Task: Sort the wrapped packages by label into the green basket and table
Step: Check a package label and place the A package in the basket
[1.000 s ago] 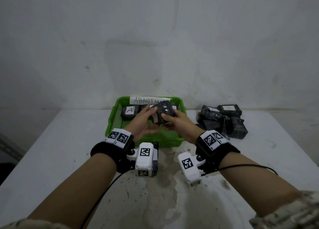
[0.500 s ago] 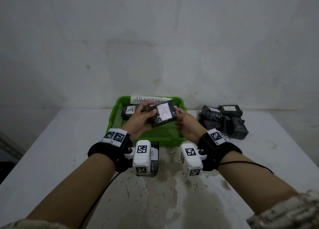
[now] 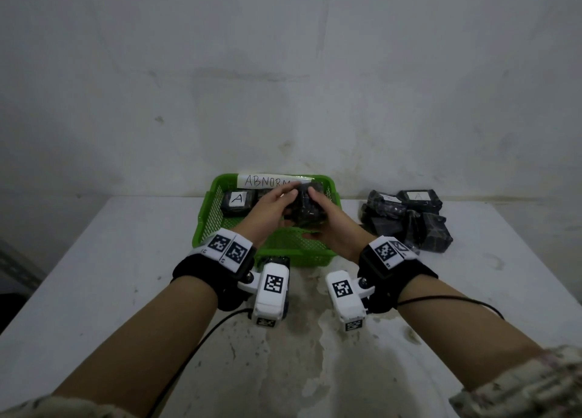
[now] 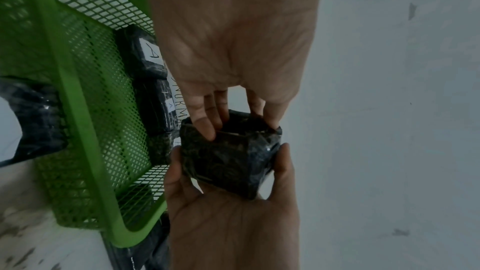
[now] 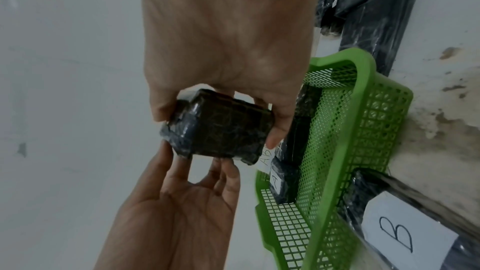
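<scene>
1. Label-check step; both hands, left hand [image 3: 273,211] and right hand [image 3: 333,225], curl fingers [image 4: 207,128] round a black film-wrapped package [image 3: 307,211], held over the green mesh plastic basket [image 3: 210,216] at 12 o'clock.
2. Next: expose its label, then basket or white table [image 3: 94,276].
3. Label hidden in all views; unsorted pile [image 3: 406,219] at 2 o'clock mostly unreadable; "ABNORMAL" sign [image 3: 264,181] partly covered.
</scene>
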A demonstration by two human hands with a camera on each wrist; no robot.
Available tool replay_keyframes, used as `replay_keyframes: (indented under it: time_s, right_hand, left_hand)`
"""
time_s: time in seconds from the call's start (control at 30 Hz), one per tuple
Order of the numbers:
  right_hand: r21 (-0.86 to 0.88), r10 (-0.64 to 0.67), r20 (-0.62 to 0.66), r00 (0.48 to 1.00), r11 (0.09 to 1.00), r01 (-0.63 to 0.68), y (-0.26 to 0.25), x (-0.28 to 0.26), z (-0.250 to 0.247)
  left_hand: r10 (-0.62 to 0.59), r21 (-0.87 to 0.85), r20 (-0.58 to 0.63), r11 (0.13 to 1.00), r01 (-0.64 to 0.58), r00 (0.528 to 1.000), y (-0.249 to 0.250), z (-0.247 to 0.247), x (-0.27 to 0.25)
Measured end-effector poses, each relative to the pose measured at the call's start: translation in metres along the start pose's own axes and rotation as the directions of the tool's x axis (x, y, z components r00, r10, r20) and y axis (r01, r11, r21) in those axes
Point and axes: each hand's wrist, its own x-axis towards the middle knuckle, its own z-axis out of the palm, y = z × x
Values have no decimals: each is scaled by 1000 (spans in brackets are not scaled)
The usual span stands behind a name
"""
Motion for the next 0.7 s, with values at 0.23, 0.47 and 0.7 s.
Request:
replay_keyframes:
  time_s: [0.23,0.47,0.7]
  right_hand:
    - [14,47,-59,997,999,-47,0,-1,3]
    - [-65,31,-21,999,997,-32,3,-1,5]
    - [-92,-79,-45,996,993,75,4,-1,4]
  left_hand:
    - [-27,31,-5,999,27,1000,-3,-1,2]
    - [-17,50,-113,999,22,993,-8,-3,6]
    - [-38,104,-51,994,44,998,-7,-12,1]
